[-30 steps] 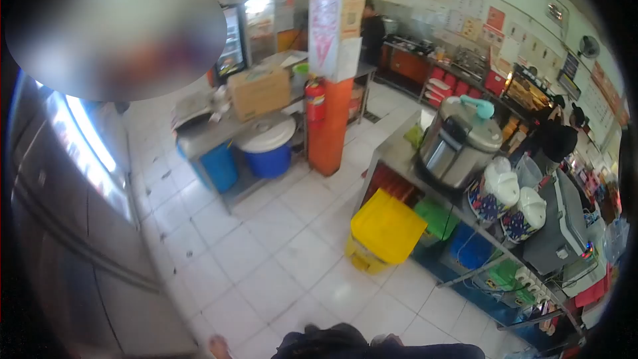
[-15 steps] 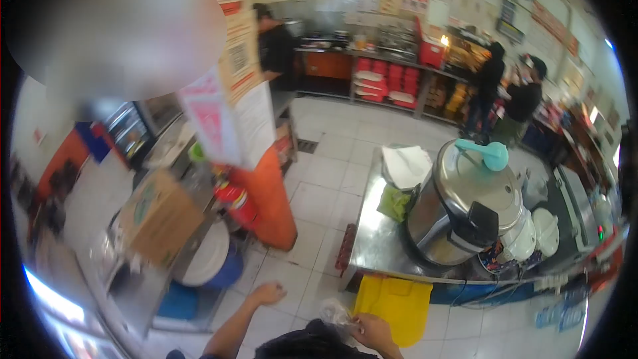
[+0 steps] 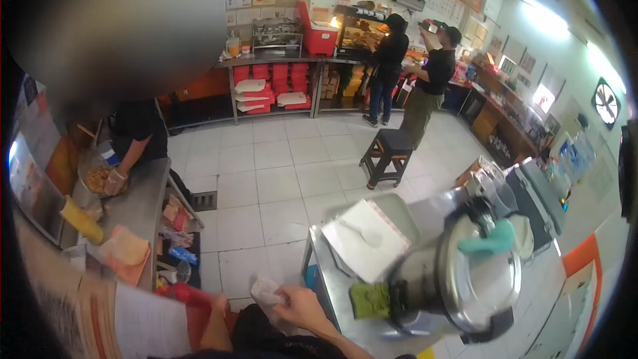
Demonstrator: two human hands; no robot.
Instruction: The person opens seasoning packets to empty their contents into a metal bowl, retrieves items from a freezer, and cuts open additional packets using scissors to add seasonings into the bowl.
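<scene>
Here, the right hand (image 3: pixel 300 307) pinches a crumpled, whitish see-through bag (image 3: pixel 266 290) left of the metal table (image 3: pixel 323 262); the blurred left hand (image 3: pixel 220 304), open or closed I cannot tell, is near the red extinguisher (image 3: pixel 190 294). Pale floor tiles (image 3: pixel 256 186) stretch toward wall counters (image 3: pixel 231 62). The bag slants, free end away and leftward.

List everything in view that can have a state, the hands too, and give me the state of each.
Right hand: closed on a plastic bag
Left hand: beside the fire extinguisher; grip unclear
Rice cooker: lid shut, teal scoop on top
Food display warmer: lit
Black stool: upright, unoccupied
Green cloth: folded, lying flat
Ceiling light: on
Wall fan: cannot tell whether running
</scene>
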